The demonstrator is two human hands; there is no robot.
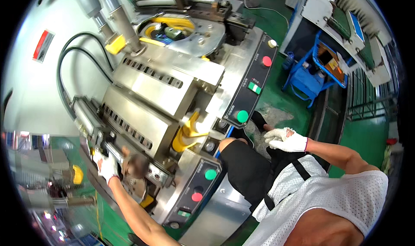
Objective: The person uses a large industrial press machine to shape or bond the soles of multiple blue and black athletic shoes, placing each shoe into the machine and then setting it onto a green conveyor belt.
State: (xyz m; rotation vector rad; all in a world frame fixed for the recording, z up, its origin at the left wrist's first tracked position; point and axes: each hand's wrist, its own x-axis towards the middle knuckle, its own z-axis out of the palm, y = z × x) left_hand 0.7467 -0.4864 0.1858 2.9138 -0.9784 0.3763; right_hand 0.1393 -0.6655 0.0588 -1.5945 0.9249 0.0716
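My left hand point(106, 166), in a white glove with bare skin showing at the fingers, reaches to the near left side of a metal machine. It is beside a pneumatic cylinder point(88, 118) and its rod. A round brownish part point(136, 165), smeared by motion, is just right of the hand; whether the two touch is unclear. The left fingers are partly hidden. My right hand point(287, 139), also gloved in white, hovers by my lap, loosely bent fingers pointing left, nothing visible in it. Two boxy slotted metal covers point(138, 116) lie between the hands, with a yellow curved piece point(186, 136) beside them.
Control panels with green and red buttons point(242, 116) point(210, 174) line the machine's right edge. Farther back, a round fixture point(190, 41) with a yellow ring holds dark parts. Black hoses point(60, 69) curve at left. A blue cart point(304, 82) stands on the green floor.
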